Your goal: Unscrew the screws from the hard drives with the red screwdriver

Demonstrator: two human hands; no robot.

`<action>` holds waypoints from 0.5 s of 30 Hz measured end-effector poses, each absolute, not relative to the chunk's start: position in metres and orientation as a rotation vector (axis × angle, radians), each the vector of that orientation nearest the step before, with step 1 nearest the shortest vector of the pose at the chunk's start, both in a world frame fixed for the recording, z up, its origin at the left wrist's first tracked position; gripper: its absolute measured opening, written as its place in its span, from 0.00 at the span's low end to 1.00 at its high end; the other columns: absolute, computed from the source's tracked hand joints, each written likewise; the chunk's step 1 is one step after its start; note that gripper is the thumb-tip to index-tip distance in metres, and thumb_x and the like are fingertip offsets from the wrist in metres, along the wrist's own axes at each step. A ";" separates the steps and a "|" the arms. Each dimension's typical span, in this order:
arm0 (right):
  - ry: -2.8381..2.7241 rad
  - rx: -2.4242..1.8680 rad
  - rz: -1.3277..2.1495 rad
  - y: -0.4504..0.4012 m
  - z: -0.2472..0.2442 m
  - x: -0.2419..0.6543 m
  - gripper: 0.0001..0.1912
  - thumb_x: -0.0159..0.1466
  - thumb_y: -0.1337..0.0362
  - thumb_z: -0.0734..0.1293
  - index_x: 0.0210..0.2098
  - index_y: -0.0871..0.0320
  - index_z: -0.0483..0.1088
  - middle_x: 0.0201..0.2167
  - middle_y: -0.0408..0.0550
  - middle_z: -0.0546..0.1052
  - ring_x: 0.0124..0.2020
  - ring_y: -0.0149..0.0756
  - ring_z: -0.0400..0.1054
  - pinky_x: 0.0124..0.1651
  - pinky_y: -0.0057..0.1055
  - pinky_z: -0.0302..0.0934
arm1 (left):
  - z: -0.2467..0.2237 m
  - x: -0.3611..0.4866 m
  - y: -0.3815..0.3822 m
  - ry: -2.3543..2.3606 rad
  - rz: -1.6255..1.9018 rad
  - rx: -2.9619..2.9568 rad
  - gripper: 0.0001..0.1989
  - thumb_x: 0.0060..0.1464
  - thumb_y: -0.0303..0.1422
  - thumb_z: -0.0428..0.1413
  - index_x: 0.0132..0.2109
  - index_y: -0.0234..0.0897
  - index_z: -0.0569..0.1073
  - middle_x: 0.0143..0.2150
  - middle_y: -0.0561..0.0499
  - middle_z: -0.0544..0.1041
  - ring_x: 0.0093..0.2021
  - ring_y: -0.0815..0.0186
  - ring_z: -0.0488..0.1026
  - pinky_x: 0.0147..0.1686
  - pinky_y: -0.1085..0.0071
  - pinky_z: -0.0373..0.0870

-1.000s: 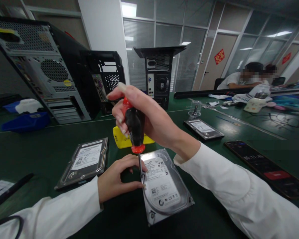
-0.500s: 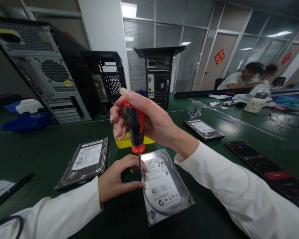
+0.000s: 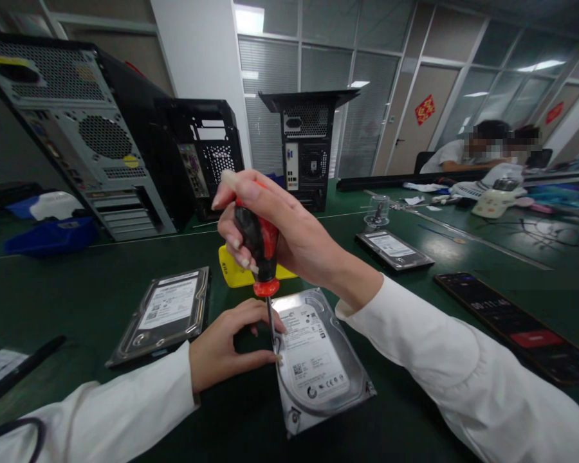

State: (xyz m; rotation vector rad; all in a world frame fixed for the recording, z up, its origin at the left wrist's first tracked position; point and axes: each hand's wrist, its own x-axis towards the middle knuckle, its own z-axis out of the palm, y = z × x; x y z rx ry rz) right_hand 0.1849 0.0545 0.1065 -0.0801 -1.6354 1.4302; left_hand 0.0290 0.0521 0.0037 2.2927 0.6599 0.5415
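Note:
My right hand is wrapped round the red and black handle of a screwdriver, its thumb on the handle's top end. The shaft points down to the left edge of a silver hard drive with a white label, lying flat on the green table. Exactly what the tip touches is too small to make out. My left hand grips that same edge, thumb and fingertips on either side of the shaft. Behind the screwdriver, partly hidden by my right hand, lies a yellow tray-like object.
A second hard drive lies left, a third at the back right. A phone showing a timer lies right. Computer cases stand along the back, near a blue bin and a clear cup. Another person sits far right.
My right hand has turned slightly on the screwdriver, its fingers shifting round the handle, and the handle leans a little more left. My left hand and the hard drive have stayed put.

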 end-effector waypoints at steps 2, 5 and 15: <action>-1.634 -0.123 1.438 0.053 0.108 0.186 0.17 0.66 0.52 0.51 0.35 0.56 0.64 0.22 0.39 0.63 0.21 0.24 0.60 0.25 0.21 0.58 | 0.004 0.029 0.052 0.659 0.547 2.288 0.11 0.49 0.32 0.61 0.41 0.37 0.72 0.42 0.50 0.73 0.43 0.62 0.69 0.37 0.71 0.67; -1.639 -0.165 1.477 0.052 0.110 0.188 0.22 0.66 0.53 0.45 0.36 0.55 0.65 0.22 0.40 0.63 0.22 0.25 0.60 0.27 0.23 0.59 | 0.003 0.029 0.052 0.656 0.548 2.290 0.11 0.49 0.32 0.60 0.41 0.37 0.72 0.42 0.49 0.73 0.43 0.62 0.69 0.37 0.71 0.66; -1.654 -0.136 1.544 0.056 0.109 0.191 0.17 0.66 0.56 0.50 0.32 0.56 0.65 0.27 0.41 0.67 0.26 0.26 0.64 0.31 0.25 0.64 | 0.002 0.029 0.052 0.632 0.567 2.284 0.11 0.49 0.30 0.61 0.41 0.36 0.71 0.42 0.50 0.73 0.43 0.62 0.69 0.37 0.71 0.66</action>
